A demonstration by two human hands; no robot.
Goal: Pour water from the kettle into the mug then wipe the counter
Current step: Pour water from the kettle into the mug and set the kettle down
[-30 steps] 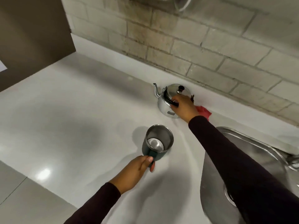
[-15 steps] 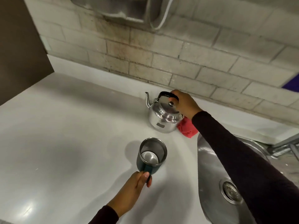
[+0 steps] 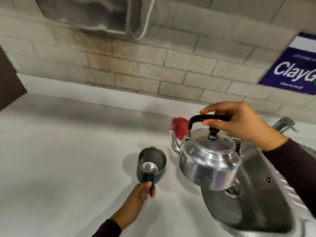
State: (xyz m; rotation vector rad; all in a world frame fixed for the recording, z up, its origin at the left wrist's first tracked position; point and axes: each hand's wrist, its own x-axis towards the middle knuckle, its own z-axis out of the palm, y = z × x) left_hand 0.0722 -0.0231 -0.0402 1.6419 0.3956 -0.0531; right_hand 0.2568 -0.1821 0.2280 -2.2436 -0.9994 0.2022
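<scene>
A shiny steel kettle [image 3: 208, 159] hangs in the air to the right of the mug, its spout pointing left, roughly level. My right hand [image 3: 239, 124] grips its black top handle. The dark green mug [image 3: 151, 165] with a steel inside stands upright on the white counter [image 3: 68, 159] and looks dry inside. My left hand [image 3: 136, 200] holds the mug's handle from the near side. A crumpled red cloth [image 3: 179, 125] lies on the counter behind the kettle's spout, near the wall.
A steel sink [image 3: 256, 202] with a drain sits at the right, partly under the kettle, and a tap [image 3: 283, 125] shows behind my right wrist. A brick wall runs along the back with a blue sign [image 3: 294, 69] and a metal fixture [image 3: 89, 12] above.
My right hand has lifted the kettle off the counter and brought it nearer and to the right of the mug. The red cloth is now uncovered. My left hand stays on the mug's handle.
</scene>
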